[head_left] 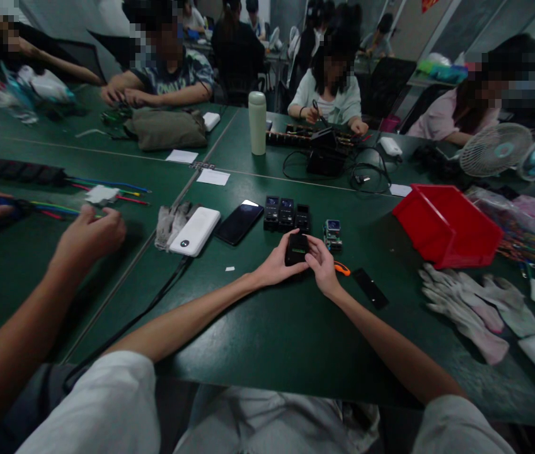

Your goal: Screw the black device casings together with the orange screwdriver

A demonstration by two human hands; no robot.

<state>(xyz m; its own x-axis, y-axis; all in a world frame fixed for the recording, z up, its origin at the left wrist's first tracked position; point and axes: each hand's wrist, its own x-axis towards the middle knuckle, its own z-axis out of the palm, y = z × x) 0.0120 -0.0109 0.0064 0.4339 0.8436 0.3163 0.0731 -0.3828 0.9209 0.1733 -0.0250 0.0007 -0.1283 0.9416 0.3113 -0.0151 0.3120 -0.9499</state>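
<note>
Between my two hands is a small black case (297, 250), held just above the green table. My left hand (276, 261) wraps its left side and underside; my right hand (322, 265) has its fingers pressed on the right side. Three black devices with small screens (287, 213) stand in a row just beyond. Right of them sits a small bare circuit module with a screen (332, 234). An orange-handled tool (341, 268) lies partly hidden behind my right hand, beside a flat black strip (370, 288).
A phone (240, 222), white power bank (195, 232) and gloves lie to the left; a co-worker's hands (92, 230) hold wires farther left. Right are a red bin (449, 227) and gloves (465, 309). A green bottle (257, 123) stands ahead.
</note>
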